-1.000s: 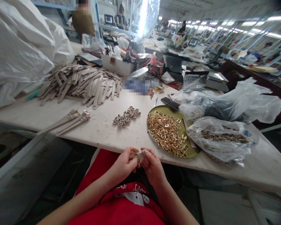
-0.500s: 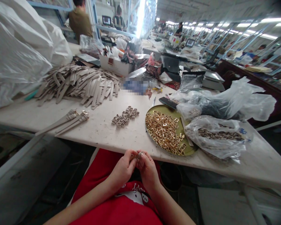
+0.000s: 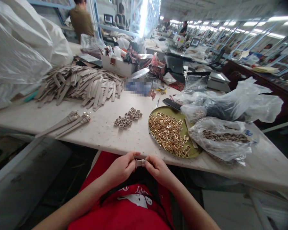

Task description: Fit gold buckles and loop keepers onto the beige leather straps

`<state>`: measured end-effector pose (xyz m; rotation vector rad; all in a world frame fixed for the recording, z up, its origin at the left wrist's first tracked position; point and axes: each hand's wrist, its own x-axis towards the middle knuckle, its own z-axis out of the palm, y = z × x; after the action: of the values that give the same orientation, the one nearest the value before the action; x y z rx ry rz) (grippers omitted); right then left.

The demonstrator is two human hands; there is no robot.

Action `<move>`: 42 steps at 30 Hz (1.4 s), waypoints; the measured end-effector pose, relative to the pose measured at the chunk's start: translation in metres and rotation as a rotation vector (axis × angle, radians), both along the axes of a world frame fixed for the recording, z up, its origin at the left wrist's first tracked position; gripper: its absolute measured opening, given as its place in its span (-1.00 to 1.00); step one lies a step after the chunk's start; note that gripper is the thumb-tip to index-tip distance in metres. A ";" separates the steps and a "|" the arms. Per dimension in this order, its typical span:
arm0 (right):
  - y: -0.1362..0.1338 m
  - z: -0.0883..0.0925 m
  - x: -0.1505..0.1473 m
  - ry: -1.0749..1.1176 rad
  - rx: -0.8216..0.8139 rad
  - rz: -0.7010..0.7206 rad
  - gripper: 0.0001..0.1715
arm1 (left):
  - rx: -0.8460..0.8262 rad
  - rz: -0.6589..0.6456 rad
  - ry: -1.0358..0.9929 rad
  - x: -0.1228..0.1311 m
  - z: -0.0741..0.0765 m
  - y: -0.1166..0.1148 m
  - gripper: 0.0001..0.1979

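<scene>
Workbench [image 3: 103, 135] with a pale top was inspected from the wearer's position. Two large white sacks [image 3: 16, 41] were recorded at its far left end, though they may be one mass. Three transparent plastic bags were noted on the right: one with dark contents [image 3: 230, 108], one holding ring-shaped pieces [image 3: 220, 137], and a smaller one [image 3: 193, 112] beside the tray. One round brass tray [image 3: 163, 111] was found loaded with gold-coloured metal fittings [image 3: 166, 134], too many to be counted. One heap of beige strips [image 3: 79, 86], likewise uncountable, was logged at the centre-left, with one cardboard box [image 3: 115, 65] behind it. One digital scale [image 3: 218, 80] was seen beyond the bags. At least two beige straps with metal ends [image 3: 72, 123] were laid apart near the bench edge. One phone [image 3: 171, 103] was found touching the tray rim. One small pile of ring-shaped pieces [image 3: 127, 117] was counted on the bench top, between the straps and the tray. Left hand [image 3: 120, 167] and right hand [image 3: 159, 169] were held together below the bench edge, with one small metal-and-beige fitting [image 3: 140, 163] clamped between the fingertips of both.
</scene>
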<state>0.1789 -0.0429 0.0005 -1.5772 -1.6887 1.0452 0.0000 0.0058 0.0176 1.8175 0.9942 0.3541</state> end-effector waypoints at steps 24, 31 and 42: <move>-0.018 -0.004 -0.030 1.104 -0.378 -0.089 -0.76 | -0.447 -0.215 -0.102 0.000 0.029 0.002 -0.91; -0.018 -0.002 -0.029 1.274 -0.325 -0.189 -0.76 | -0.564 -0.138 -0.199 -0.002 0.021 0.003 -0.78; -0.016 0.004 -0.018 1.040 -0.196 -0.052 -0.78 | -0.552 0.001 -0.118 -0.017 0.014 0.000 -0.72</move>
<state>0.1611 -0.0590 0.0042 -0.8629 -0.8344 1.6397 -0.0175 0.0060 0.0314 1.2820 0.9014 0.1611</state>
